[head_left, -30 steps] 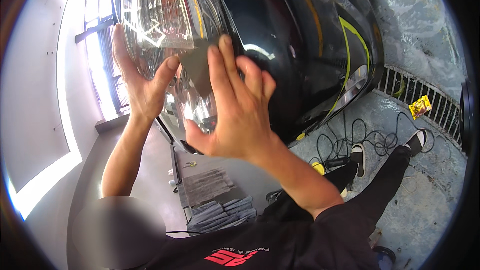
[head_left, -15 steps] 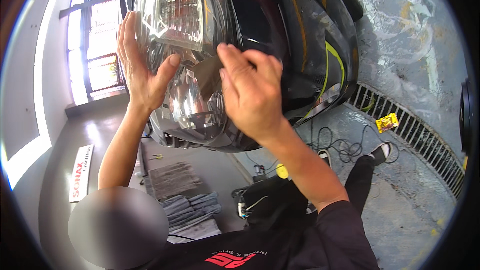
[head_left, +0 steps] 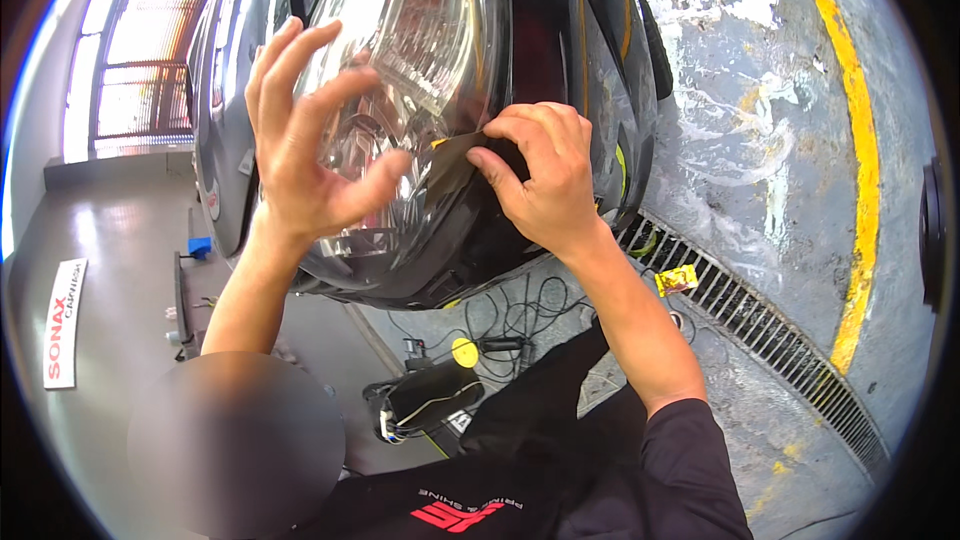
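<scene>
A clear headlight [head_left: 425,35] fills the front corner of a dark, glossy vehicle. My right hand [head_left: 548,165] is at the lens's right edge, pinching a thin grey-brown sheet [head_left: 453,162] between thumb and fingers. The sheet looks stiff and flat, like sandpaper or film, and lies against or just over the lens; I cannot tell which. In front of the headlight's left part, my left hand [head_left: 315,145] is raised with fingers spread and bent, holding nothing. It partly covers the lens's lower left.
Below the bumper are a black bag [head_left: 430,400], a round yellow pad [head_left: 465,352] and tangled black cables [head_left: 515,315]. A drain grate [head_left: 765,338] crosses the floor at right, with a yellow packet [head_left: 677,280] beside it. A white sign [head_left: 66,325] is at left.
My left hand has lifted off the lens edge and spread its fingers. My right hand has shifted right with the sheet, its fingers now pinching the sheet's edge. The view has shifted too.
</scene>
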The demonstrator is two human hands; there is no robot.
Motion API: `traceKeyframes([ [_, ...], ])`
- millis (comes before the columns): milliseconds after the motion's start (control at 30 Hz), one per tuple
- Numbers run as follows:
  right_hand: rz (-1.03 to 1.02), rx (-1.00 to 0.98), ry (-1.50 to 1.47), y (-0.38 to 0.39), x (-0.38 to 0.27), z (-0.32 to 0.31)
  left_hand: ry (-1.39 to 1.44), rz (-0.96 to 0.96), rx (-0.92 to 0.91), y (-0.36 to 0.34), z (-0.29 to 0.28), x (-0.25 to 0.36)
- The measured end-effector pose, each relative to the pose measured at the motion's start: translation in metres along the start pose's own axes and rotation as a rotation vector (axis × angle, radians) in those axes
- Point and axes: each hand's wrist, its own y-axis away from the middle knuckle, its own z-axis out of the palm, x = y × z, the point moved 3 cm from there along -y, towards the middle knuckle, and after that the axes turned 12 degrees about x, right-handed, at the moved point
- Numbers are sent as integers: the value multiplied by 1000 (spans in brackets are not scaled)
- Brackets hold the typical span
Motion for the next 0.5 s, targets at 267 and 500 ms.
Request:
traceKeyframes([
  [267,-33,-120,-32,-7,9,-5,-260,-368,-43,41,25,80],
  [500,716,-395,-721,-17,-3,-70,626,-1091,402,33,35,153],
])
